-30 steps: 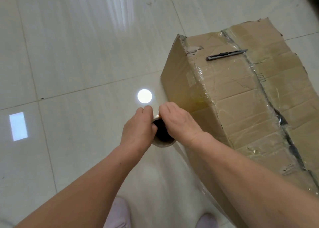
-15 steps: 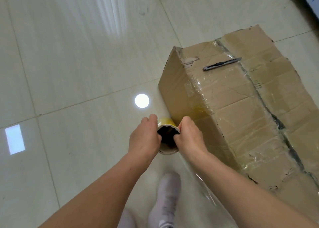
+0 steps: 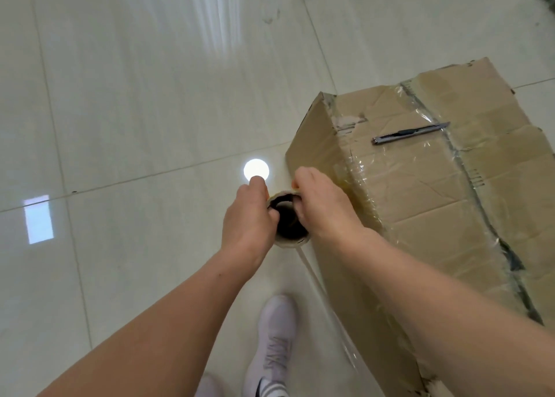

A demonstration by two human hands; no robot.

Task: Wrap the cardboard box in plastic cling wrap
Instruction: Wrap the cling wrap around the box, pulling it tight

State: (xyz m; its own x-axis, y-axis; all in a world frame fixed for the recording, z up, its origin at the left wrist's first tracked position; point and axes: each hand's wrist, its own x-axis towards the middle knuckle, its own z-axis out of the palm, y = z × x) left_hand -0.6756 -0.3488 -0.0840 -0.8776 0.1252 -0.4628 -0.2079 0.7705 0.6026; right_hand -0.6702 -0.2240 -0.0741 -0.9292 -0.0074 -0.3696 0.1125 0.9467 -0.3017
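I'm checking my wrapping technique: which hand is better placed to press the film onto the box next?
Probably the right. The right hand grips the roll on the side next to the cardboard box, close to its near corner; the left hand holds the roll's far side.

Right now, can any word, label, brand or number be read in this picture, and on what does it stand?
No text can be read here.
cardboard box: small dark printed marks beside the taped seam, too blurred to read.
utility knife: no lettering visible.
shoe: dark stripes only, no brand readable.
cling wrap roll: no label visible.
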